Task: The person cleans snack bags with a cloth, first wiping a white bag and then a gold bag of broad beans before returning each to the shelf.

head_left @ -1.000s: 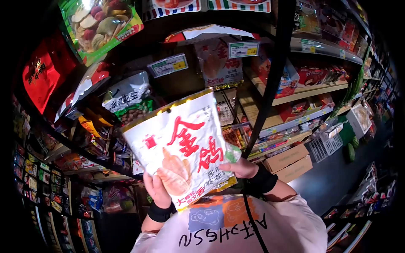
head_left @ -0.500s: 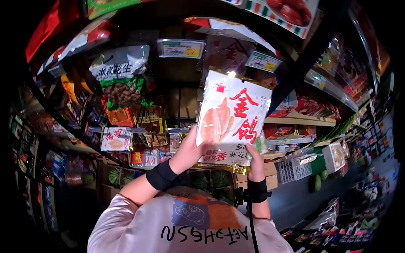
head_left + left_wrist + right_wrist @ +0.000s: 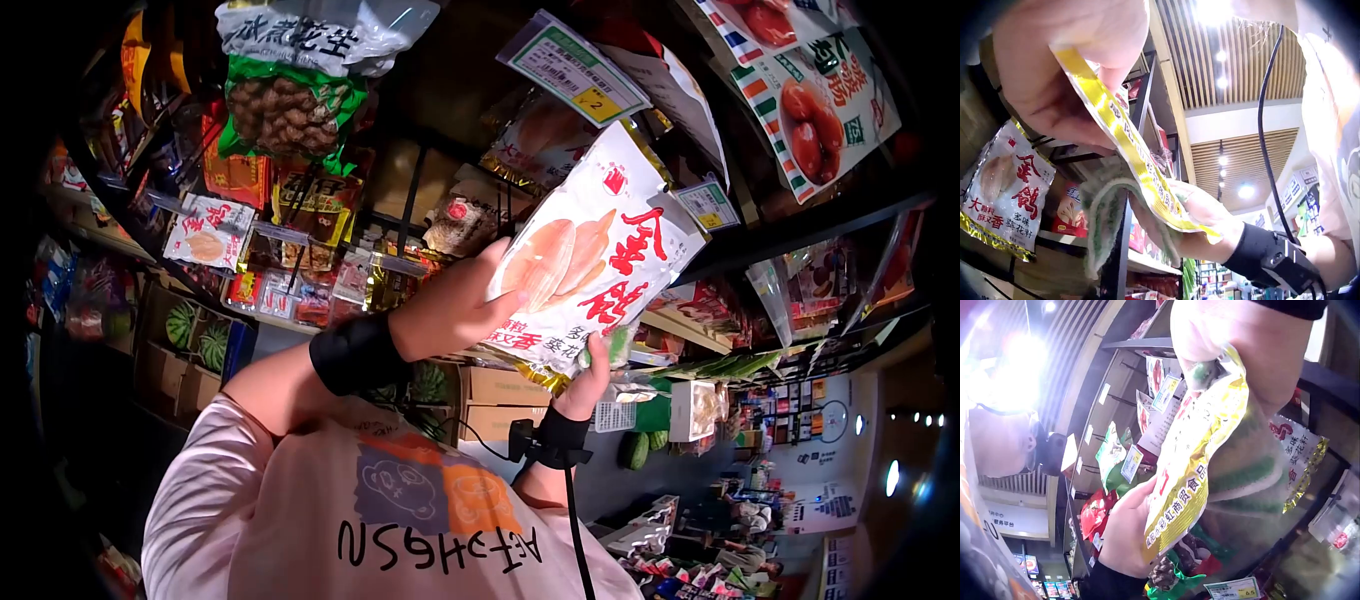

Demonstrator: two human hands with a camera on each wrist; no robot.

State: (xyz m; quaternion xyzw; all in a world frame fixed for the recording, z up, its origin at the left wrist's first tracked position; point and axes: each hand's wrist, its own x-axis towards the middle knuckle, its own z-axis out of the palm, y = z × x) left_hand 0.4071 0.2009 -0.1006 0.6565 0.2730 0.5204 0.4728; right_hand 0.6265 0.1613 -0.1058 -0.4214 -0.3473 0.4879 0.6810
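Observation:
A white bag of sunflower seeds (image 3: 590,260) with red lettering, a picture of seeds and gold edges is held up, tilted, in both hands. My left hand (image 3: 460,310) grips its lower left side, thumb over the front. The lower right corner is pinched by my right hand (image 3: 582,385), thumb on the front. A green-and-white striped cloth (image 3: 1109,209) hangs from the right hand behind the bag. In the left wrist view, the bag's yellow bottom edge spans from one hand to the other. Another bag of the same kind (image 3: 1007,187) hangs behind.
Packs hang on the rack around the bag, among them a green-and-silver peanut bag (image 3: 290,100) and sausage packs (image 3: 820,120). Price tags (image 3: 575,75) stick out close above it. Cardboard boxes (image 3: 505,390) and watermelons (image 3: 195,335) stand lower down. A black cable (image 3: 575,520) runs from the right wrist.
Both hands have carried the bag to the right and up toward the rack, and it has tilted clockwise in the head view. The view has turned, showing more of the shop at right.

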